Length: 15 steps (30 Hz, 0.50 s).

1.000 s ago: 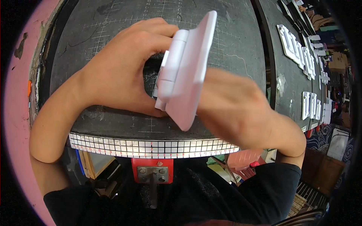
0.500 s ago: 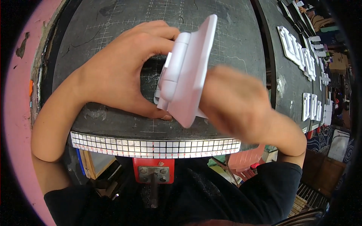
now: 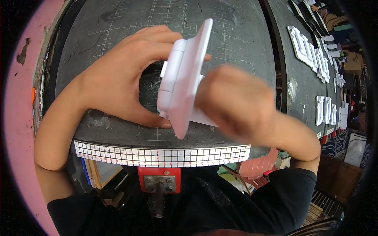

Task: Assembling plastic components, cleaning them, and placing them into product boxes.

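Note:
Above the dark work surface (image 3: 244, 43), a white plastic stand (image 3: 187, 78) is held tilted on edge. It has a broad thin plate and a rounded, hinge-like barrel along one side. My left hand (image 3: 122, 74) wraps round it from the left, thumb at its lower end and fingers at its upper end; one fingertip shows beyond the plate. Close to the plate's right face is my right hand (image 3: 240, 102), blurred and curled into a fist. Whatever its fingers hold is hidden. A white flat part (image 3: 201, 117) shows between the plate and the right hand.
Along the near edge runs a white gridded ruler strip (image 3: 157, 154), with a red metal bracket (image 3: 173, 185) below it. On a second table, at right across a gap, lie several white slotted frames (image 3: 303, 49) and smaller white pieces (image 3: 319, 110). A pink wall (image 3: 23, 129) borders the left.
The white stand has shifted slightly left and down, with my left hand moving along. My right hand has moved a little left and stays blurred beside the plate.

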### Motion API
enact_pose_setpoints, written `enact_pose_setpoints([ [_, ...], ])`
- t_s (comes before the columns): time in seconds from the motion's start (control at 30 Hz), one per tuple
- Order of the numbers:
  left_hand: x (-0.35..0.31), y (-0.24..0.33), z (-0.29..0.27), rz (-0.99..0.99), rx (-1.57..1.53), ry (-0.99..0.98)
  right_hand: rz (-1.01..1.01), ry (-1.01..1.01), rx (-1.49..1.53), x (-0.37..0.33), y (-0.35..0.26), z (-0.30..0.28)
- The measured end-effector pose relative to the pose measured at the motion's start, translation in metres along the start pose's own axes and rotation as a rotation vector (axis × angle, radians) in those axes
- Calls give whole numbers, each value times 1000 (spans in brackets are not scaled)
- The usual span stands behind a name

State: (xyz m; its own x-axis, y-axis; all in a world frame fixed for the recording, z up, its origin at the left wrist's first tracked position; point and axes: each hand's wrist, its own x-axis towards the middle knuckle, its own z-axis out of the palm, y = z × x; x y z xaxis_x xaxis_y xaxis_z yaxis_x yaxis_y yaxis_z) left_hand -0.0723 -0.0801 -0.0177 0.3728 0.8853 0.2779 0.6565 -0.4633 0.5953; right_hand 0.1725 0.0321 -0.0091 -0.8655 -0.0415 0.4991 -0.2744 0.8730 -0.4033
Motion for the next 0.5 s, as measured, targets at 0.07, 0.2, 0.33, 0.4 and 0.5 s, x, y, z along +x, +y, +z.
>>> enact_pose_setpoints([
  [0.07,0,1,0,-7,3,0,-103,27,36,-6,-2,7],
  [0.2,-3,0,1,-5,30,11,53,-57,-59,-2,-9,-11],
  [0.33,-1,-3,2,22,32,14,112,-97,6,0,-11,-16],
  [0.4,-1,-1,2,30,41,26,111,-66,-95,3,-12,-17],
  [0.5,-1,-1,3,32,61,28,126,-93,-67,-2,-17,-16],
])
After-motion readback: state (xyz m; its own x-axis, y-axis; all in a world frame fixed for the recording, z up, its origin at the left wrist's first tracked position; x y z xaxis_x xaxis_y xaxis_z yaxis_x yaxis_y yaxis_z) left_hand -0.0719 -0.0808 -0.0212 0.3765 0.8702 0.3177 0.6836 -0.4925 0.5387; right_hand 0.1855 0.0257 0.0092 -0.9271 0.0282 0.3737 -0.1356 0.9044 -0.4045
